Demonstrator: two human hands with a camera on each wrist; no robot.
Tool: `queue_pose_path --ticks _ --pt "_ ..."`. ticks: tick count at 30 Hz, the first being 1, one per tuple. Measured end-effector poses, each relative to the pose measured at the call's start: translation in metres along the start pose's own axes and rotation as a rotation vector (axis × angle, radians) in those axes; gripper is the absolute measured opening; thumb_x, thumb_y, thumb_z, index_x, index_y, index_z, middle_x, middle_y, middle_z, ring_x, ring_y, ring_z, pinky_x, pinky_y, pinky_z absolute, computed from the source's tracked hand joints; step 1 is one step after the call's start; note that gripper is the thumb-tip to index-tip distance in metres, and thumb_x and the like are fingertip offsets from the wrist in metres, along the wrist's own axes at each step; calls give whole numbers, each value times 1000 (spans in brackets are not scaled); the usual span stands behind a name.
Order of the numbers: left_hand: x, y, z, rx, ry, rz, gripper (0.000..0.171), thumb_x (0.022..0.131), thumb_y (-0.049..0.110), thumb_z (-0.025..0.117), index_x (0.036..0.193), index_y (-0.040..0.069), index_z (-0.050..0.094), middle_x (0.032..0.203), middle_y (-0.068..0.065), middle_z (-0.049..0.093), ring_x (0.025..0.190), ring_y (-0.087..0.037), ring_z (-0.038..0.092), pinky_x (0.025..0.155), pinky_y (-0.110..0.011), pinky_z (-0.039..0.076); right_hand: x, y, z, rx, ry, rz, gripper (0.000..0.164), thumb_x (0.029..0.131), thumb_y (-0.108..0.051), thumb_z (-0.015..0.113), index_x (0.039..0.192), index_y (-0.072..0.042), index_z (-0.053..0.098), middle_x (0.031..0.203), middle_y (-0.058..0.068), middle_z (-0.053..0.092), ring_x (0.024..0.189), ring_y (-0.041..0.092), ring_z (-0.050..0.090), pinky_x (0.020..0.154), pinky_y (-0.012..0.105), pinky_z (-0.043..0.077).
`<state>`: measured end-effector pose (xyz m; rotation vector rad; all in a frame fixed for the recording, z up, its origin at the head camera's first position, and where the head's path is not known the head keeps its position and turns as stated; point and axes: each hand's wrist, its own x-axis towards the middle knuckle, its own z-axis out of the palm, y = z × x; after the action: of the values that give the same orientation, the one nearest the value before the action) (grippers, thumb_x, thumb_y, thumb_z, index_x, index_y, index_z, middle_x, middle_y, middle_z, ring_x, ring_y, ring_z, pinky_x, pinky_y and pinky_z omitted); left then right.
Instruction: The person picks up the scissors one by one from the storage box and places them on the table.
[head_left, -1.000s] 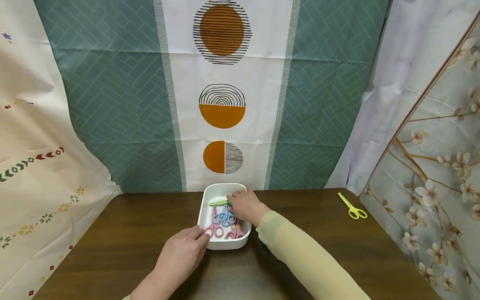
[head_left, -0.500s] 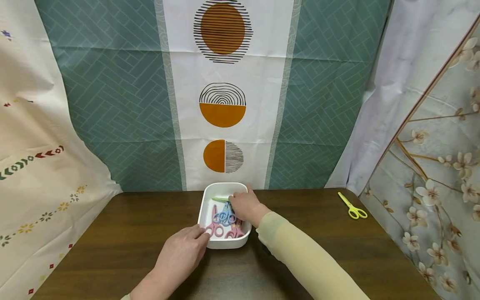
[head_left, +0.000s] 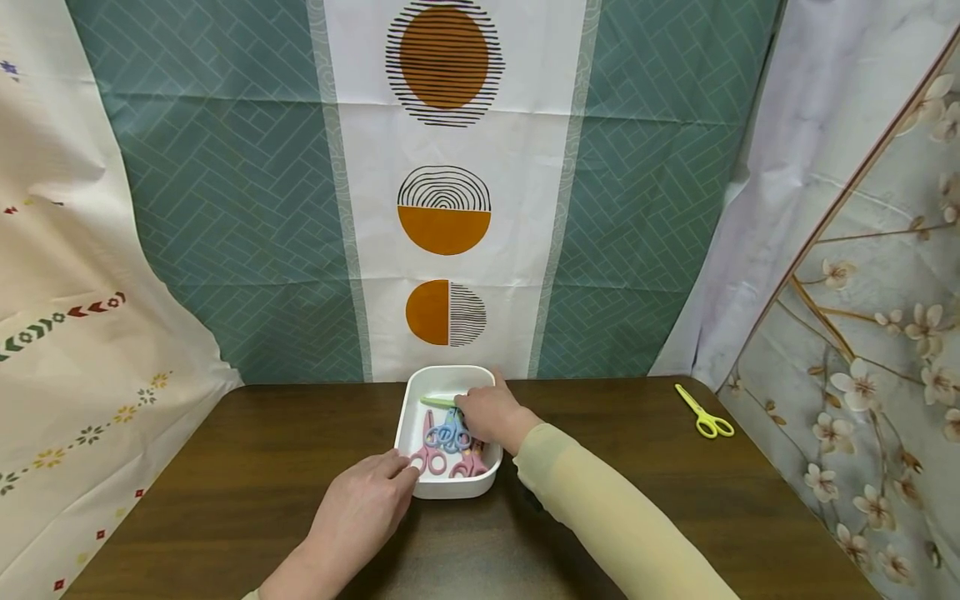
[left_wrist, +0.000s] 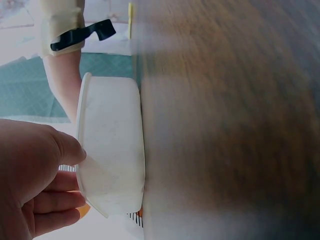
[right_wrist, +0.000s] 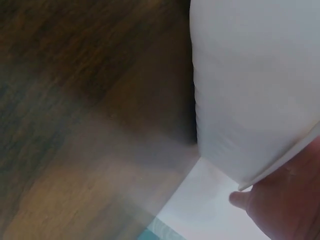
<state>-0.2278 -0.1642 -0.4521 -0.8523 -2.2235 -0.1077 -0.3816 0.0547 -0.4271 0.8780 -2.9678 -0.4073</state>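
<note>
A white rectangular container [head_left: 450, 490] stands on the table with several scissors in it. My left hand [head_left: 367, 504] grips its near left rim; the left wrist view shows the thumb outside the wall and the fingers beyond the rim. My right hand [head_left: 491, 412] reaches over the right rim and holds green scissors [head_left: 437, 402], whose handles the hand hides. Lying below are blue scissors [head_left: 448, 432], pink scissors [head_left: 430, 454] at the left, and another pink pair [head_left: 471, 462] partly under the right hand. The right wrist view shows mostly the container's outer wall [right_wrist: 250, 85].
Yellow-green scissors [head_left: 703, 417] lie on the brown wooden table [head_left: 600, 425] near its back right corner. A patterned curtain [head_left: 450, 358] hangs behind the table's back edge. Printed cloths [head_left: 870, 383] flank both sides.
The green scissors have shifted and turned a little inside the container, moving with the right hand's fingers. The left hand and the container have stayed in place.
</note>
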Motion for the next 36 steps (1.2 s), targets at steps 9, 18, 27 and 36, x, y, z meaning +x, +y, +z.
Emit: queue_pose_path --ticks 9,18,27,36 --pt "0 -1 1 3 10 3 10 84 7 78 91 11 72 90 -1 67 76 -21 66 66 -38 58 -1 1 -5 39 -42 -10 36 114 -31 56 147 -21 66 132 4 75 131 22 67 130 64 21" --pt "0 -1 1 -4 8 3 6 86 9 75 91 11 72 91 -1 68 76 -22 66 66 -38 59 -3 1 -5 52 -47 -6 40 114 -34 60 151 -22 64 135 10 73 133 31 64 130 64 23" --pt "0 0 0 -4 14 1 14 84 7 83 90 12 72 91 0 68 76 -20 66 67 -37 59 -5 0 -3 44 -37 3 50 113 -40 61 161 -26 57 146 11 67 139 34 59 130 63 24" --pt "1 3 -3 11 -15 -18 19 81 8 90 91 12 74 92 -1 70 78 -20 69 70 -36 61 -7 -3 -1 15 9 18 58 110 -47 65 164 -27 53 151 14 63 144 36 54 130 64 24"
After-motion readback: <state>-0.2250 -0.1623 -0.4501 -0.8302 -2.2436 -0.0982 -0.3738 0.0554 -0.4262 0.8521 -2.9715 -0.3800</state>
